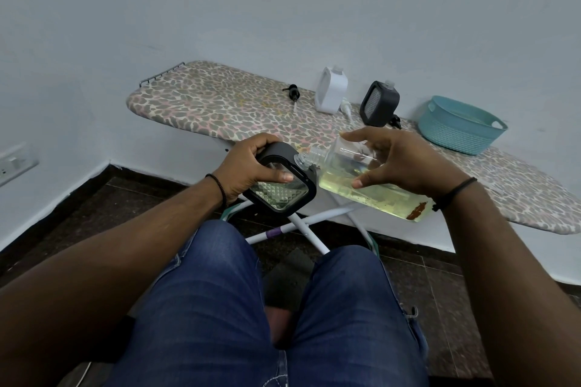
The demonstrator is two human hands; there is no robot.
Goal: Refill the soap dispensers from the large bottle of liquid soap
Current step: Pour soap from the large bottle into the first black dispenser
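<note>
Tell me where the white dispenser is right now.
In the head view the white dispenser stands on the ironing board by the wall, between a loose black pump on its left and a black dispenser on its right.

An ironing board (220,104) in leopard print offers open cover across its left half, from the wire rest (162,74) at the far-left end to a black pump head (293,92) lying near the board's back edge. The right half is crowded: a white dispenser (331,89), a black dispenser (379,104) just right of it, and a teal basket (459,126) further right, with narrow gaps between. The board's near edge in front of them stays bare.
</note>
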